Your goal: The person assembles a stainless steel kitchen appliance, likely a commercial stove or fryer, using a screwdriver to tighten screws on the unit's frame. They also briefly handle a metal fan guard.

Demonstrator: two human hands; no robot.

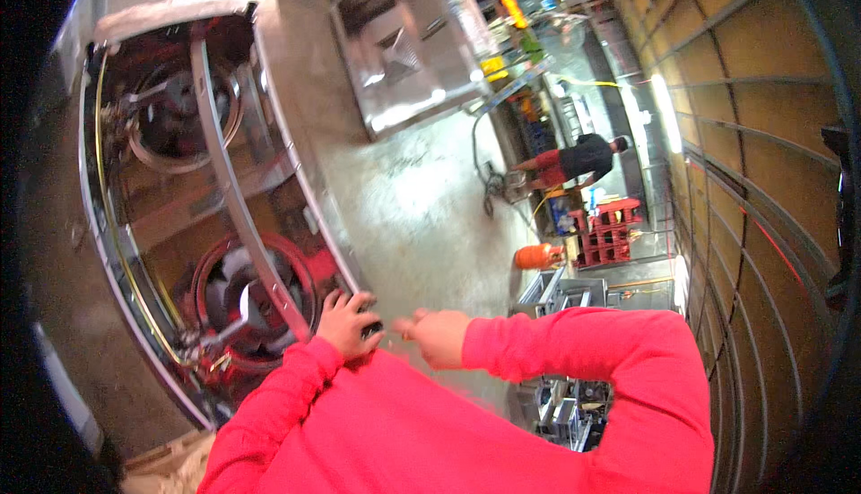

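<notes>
A long metal housing (309, 185) with two round fans lies along my left side. My left hand (348, 324) is at its near right corner, fingers bent round a small dark object (373, 327) beside the frame's edge. What that object is cannot be made out. My right hand (439, 338) is just to the right, apart from the left one, its fingers closed in a pinch pointing toward the dark object. Whatever lies between those fingertips is blurred. One fan (256, 304) sits close to my left hand, the other (184, 108) farther off. Thin yellowish pipes (134, 256) run along the housing's left side.
A stainless steel sink-like unit (395, 91) stands farther ahead. To the right are an orange gas cylinder (536, 256), red stacked crates (612, 232) and a person (574, 167) in dark shirt and red shorts. A dark hose (490, 176) lies on the floor.
</notes>
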